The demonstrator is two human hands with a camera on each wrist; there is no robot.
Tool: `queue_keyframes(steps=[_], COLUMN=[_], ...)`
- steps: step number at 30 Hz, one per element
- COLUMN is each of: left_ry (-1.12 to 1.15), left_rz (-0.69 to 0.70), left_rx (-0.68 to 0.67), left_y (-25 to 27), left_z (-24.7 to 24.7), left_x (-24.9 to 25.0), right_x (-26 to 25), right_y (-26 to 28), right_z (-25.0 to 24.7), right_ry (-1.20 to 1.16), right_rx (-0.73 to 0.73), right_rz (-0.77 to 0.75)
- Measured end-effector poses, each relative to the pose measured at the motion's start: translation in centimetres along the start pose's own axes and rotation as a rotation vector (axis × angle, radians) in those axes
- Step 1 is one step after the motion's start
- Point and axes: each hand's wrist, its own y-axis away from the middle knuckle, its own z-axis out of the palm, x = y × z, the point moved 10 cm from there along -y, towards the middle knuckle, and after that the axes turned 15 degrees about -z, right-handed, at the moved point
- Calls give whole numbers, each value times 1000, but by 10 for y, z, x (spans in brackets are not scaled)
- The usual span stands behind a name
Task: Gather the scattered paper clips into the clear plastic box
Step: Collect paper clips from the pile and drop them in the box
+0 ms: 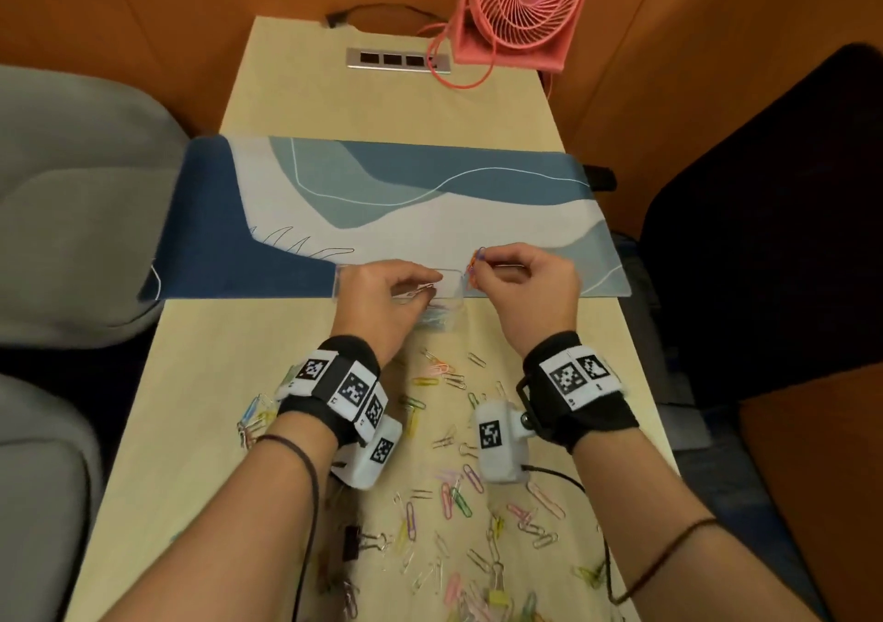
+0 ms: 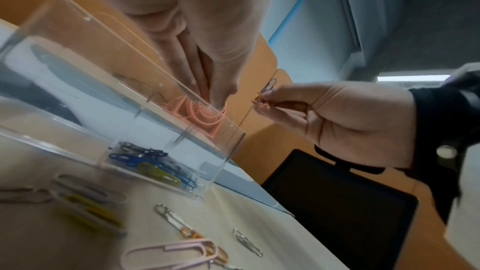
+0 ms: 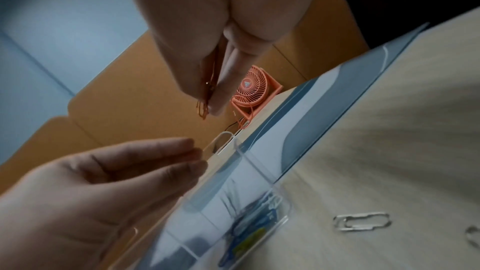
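Note:
The clear plastic box (image 1: 451, 293) stands at the near edge of the desk mat, with several blue and yellow clips (image 2: 153, 164) in one compartment. My left hand (image 1: 430, 287) hovers over the box and pinches a silver paper clip (image 1: 414, 294) at its fingertips. Just right of the box, my right hand (image 1: 480, 265) pinches a small bunch of coloured paper clips (image 1: 475, 262), seen as an orange bunch (image 3: 204, 108) in the right wrist view. Many scattered paper clips (image 1: 454, 492) lie on the table under my wrists.
A blue and white desk mat (image 1: 382, 201) crosses the table beyond the box. Farther back stand a pink fan (image 1: 521, 5) and a socket strip (image 1: 396, 58). Binder clips (image 1: 353, 542) lie among the loose clips. A grey seat (image 1: 71, 201) is at the left, a black chair (image 1: 764, 220) at the right.

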Motion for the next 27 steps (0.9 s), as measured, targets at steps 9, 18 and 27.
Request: queue_keyframes(steps=[9,18,27], left_ry=[-28,-47,-331], left_rz=[127,83,-101], left_rx=[176,167,6], left_y=[11,53,191], left_z=[-31,-61,-89], left_x=[2,-11,-77], right_x=[-36,-50,-74], right_y=[-4,14,166], right_z=[43,50,-7], right_ry=[298,459,330], right_rx=[-221,-394,-636], right_rz=[-389,-419,-186])
